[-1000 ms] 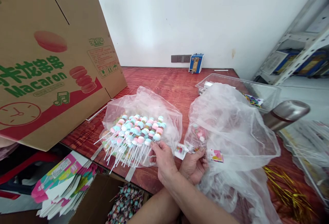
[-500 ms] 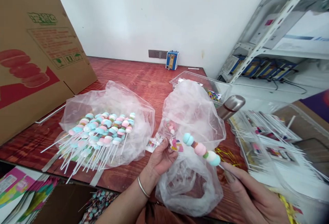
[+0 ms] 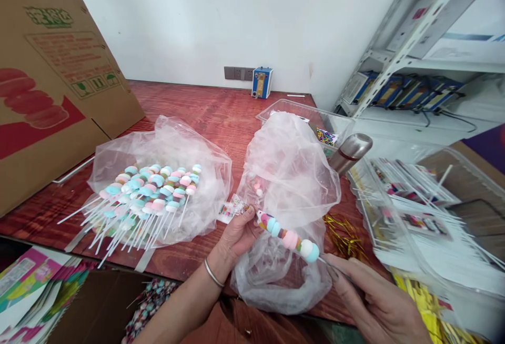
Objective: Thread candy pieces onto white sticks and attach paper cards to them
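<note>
My right hand (image 3: 374, 294) grips the stick of a marshmallow skewer (image 3: 291, 239), strung with blue, pink, white, brown and green pieces. The skewer tilts, its blue tip up and to the left. My left hand (image 3: 240, 232) pinches a small colourful printed wrapper (image 3: 262, 219) between thumb and fingers. The skewer's tip meets this wrapper; I cannot tell whether it is inside. Behind both hands lies a crumpled clear plastic bag (image 3: 292, 160) with pink and white pieces in it. Clear printed packets (image 3: 232, 207) lie just left of my left hand.
Several marshmallow skewers (image 3: 153, 189) lie piled on another plastic bag (image 3: 211, 160) at left. A cardboard box (image 3: 59, 70) stands behind them. On the right are a steel flask (image 3: 350, 153), gold twist ties (image 3: 343, 236) and a clear tub (image 3: 365, 212) of white sticks.
My right hand has brought the marshmallow skewer left and down, so its tip now meets the wrapper in my left hand. The view has shifted slightly.
</note>
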The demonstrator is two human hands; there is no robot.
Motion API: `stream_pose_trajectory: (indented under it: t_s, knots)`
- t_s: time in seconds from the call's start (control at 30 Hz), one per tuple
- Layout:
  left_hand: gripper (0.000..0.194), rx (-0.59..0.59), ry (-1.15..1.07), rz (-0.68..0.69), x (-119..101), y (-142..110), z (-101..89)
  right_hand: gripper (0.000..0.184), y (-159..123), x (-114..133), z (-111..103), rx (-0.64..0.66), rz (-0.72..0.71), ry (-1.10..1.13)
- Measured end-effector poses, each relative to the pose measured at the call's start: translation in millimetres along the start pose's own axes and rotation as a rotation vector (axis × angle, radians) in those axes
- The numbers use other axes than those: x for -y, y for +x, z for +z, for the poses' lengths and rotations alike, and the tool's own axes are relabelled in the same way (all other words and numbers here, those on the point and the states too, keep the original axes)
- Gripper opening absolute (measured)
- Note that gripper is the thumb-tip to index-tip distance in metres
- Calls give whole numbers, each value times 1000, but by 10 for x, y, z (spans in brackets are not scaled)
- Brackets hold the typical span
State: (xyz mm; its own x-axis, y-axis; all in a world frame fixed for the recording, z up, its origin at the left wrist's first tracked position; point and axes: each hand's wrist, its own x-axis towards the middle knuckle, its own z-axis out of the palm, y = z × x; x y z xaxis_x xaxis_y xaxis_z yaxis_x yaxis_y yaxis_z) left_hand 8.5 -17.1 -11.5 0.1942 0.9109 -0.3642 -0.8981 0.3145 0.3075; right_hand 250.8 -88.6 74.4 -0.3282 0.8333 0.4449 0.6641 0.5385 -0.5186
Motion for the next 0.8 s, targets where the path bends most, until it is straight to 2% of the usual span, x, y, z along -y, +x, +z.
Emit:
stream_pose_trajectory:
  t_s: [0.1,0.23,0.33,0.47,0.57,0.73,0.8]
  knots:
    - [34,51,95,41,-4,2,-6,21,14,10,-49,95,66,7]
    - [34,138,166,71,2,-3,-4,21,35,30,-60,199,240,85]
    - [26,152,147,69,35,-8,27,21,20,32,10,203,326,123]
    - [16,85,5,31,79,-6,139,21,-44,50,193,108,432,210]
    - [8,54,-84,50,79,2,241,27,-100,93,374,93,621,456]
    - [3,20,-93,74,76,3,337,43,-121,220,655,77,1036,1104]
    - [2,-3,-85,93,88,1,357,43,-118,263,732,54,1107,1224]
